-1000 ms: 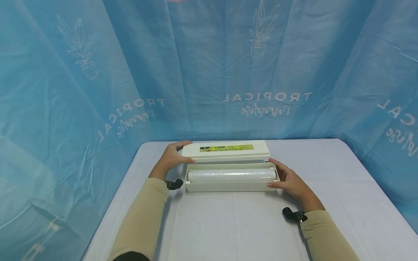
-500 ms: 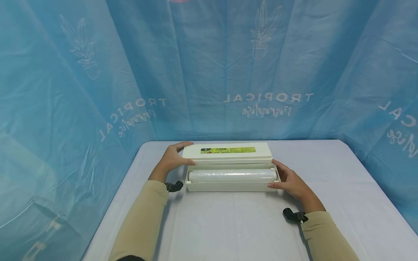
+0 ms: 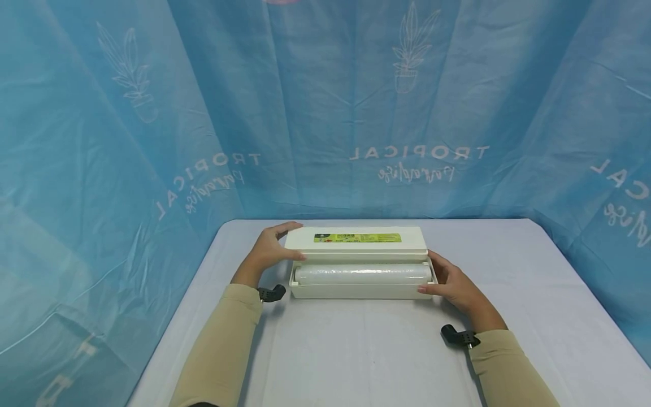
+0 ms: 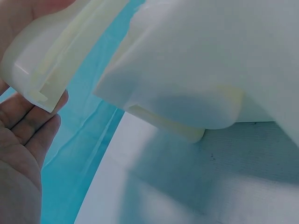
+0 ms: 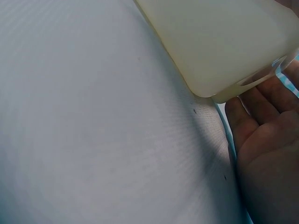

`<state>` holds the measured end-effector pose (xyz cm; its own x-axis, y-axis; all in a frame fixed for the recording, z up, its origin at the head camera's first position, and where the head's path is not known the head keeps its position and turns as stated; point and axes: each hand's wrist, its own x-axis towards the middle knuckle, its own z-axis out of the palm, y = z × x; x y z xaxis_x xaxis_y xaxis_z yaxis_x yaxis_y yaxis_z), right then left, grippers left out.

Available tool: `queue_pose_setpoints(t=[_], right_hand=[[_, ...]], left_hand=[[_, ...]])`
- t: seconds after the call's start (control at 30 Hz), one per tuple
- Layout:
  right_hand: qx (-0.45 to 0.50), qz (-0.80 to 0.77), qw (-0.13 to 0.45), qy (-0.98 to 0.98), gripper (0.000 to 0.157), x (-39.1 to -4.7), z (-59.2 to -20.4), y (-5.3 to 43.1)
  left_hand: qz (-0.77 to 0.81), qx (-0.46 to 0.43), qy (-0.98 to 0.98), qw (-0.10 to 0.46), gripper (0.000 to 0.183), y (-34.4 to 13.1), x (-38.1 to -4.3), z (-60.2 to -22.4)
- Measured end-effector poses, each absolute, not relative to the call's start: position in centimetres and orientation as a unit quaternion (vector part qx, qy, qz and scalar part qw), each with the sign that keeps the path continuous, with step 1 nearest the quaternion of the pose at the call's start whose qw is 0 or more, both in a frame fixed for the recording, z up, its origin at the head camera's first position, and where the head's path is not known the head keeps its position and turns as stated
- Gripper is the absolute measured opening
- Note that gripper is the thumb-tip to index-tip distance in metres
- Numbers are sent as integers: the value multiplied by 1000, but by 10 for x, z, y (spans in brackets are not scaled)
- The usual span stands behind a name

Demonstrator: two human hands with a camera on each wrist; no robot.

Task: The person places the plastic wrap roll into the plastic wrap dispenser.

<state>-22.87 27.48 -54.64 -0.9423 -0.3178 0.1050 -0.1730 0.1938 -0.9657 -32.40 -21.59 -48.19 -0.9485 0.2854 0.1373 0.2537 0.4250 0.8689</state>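
Note:
A long white box lies on the table with its front towards me, a roll of clear plastic wrap inside. Just above its back edge is the white lid, which bears a green-yellow label. My left hand grips the lid's left end, thumb in front and fingers behind. In the left wrist view, the lid's end sits between thumb and fingers. My right hand holds the box's right end, thumb on the front wall; the right wrist view shows fingers beneath that end.
White cloth covers the table, whose rounded far corners meet a blue curtain with printed plants and mirrored lettering. The curtain also hangs along both sides. Black wrist cameras sit at both cuffs.
My left hand has brought the lid down and towards me, slightly rightward, narrowing the gap until it overlaps the box's back edge in view. The right hand and box stay put.

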Motion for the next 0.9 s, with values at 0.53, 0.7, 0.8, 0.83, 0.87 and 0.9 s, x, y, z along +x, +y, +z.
queue_pose_setpoints(t=[0.53, 0.7, 0.8, 0.83, 0.87, 0.9], right_hand=[[-157, -624, 63, 763, 102, -228, -546, 275], [-159, -626, 64, 760, 103, -228, -546, 275], [-159, -626, 64, 760, 103, -228, -546, 276], [-159, -626, 64, 760, 103, -228, -546, 276], [-159, -627, 63, 760, 103, -228, -546, 276], [-158, -626, 63, 761, 102, -228, -546, 276]], left_hand=[[510, 170, 843, 17, 92, -213, -317, -479], [512, 180, 840, 10, 92, -212, -316, -480], [514, 175, 840, 8, 92, -212, -315, -481], [514, 174, 840, 8, 92, -212, -314, -481], [514, 173, 840, 8, 92, -212, -314, -482], [513, 171, 841, 8, 92, -212, -313, -482]])
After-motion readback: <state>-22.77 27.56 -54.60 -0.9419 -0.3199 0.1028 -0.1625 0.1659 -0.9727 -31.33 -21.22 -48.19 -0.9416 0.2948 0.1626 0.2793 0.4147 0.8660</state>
